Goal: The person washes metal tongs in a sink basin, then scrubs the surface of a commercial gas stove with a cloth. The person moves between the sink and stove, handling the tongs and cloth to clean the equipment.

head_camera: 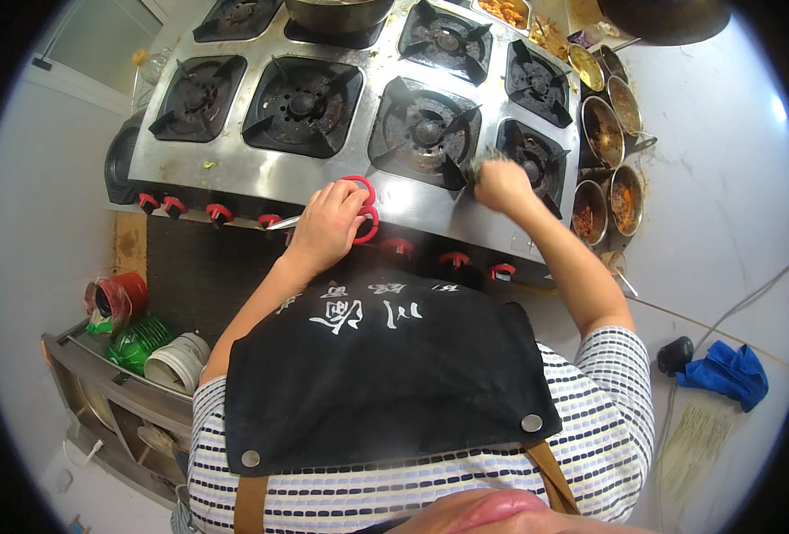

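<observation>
Scissors with red handles [370, 225] are in my left hand [328, 223], at the front edge of a stainless-steel gas range [254, 163]. Their blades stick out to the left past my fingers, just over a red burner knob. My right hand [503, 185] is closed around a grey-green wad [487, 160], blurred, either a cloth or a scouring pad. It rests on or just above the steel between two front burners, a larger one [428, 132] and a smaller one [532, 163] at the right. My fingers hide most of the wad.
A large pot [338, 17] stands on a back burner. Several metal containers of seasonings [602, 132] line the range's right side. Red knobs [220, 213] project along its front. At lower left are a green plastic bottle [139, 342] and a white tub [176, 364]; a blue cloth [728, 375] lies right.
</observation>
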{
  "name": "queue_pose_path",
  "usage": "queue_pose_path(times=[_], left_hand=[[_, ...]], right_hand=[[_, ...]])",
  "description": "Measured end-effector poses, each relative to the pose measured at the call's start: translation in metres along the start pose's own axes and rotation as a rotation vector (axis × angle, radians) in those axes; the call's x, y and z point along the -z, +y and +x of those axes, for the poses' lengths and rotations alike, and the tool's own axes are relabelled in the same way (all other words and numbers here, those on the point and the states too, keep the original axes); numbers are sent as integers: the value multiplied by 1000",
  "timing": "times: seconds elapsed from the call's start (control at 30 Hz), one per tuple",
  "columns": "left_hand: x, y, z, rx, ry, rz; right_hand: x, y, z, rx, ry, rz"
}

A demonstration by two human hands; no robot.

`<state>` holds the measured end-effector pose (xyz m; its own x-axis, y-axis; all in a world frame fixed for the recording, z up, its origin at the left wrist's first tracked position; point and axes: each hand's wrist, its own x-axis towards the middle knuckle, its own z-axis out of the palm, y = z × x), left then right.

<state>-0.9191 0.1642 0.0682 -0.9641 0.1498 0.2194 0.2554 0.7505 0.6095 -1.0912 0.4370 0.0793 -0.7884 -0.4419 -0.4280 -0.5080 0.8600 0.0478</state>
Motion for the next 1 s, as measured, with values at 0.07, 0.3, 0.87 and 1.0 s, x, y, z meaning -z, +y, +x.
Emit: queue_pose_path(times=[0.07,0.3,0.87,1.0], left_hand=[[11,-6,-10,11,12,-4],[57,-41,-50,94,129,31],[102,-57,-80,137,289,22],[103,-67,-91,198,280,16]], right_hand=[[-17,-17,-31,25,136,53],[-57,-111,-40,61,456,348],[8,-244,24,121,466,1298],[-2,-205,-3,4,625,792]])
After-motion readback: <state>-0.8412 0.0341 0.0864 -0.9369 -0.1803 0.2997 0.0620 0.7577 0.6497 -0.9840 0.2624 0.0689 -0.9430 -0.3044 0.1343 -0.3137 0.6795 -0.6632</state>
